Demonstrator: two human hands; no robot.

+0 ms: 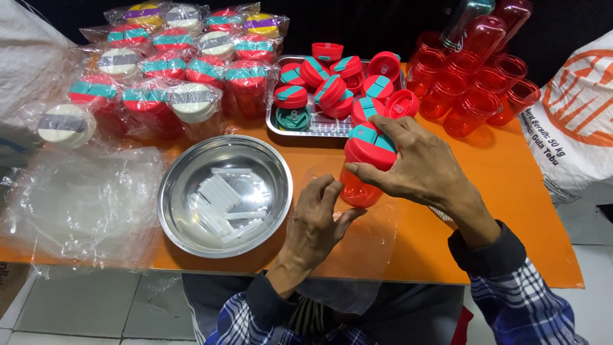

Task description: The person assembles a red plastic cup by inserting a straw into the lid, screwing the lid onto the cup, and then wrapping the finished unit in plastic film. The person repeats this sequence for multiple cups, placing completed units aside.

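Observation:
My right hand (418, 167) grips a red plastic bottle (359, 190) by its red lid with a teal flap (370, 142), holding it upright over the orange table (511, 191). Just left of the bottle's base, my left hand (316, 223) has its fingers curled on a clear plastic bag (357, 249) that lies under and around the bottle. Whether the bottle's base is inside the bag, I cannot tell.
A steel bowl (185, 172) with several clear straws (220, 204) sits to the left. Behind are a metal tray (319, 124) of red lids, bare red bottles (472, 89) at the right, bagged finished bottles (179, 70) at the back left, and loose plastic bags (76, 204).

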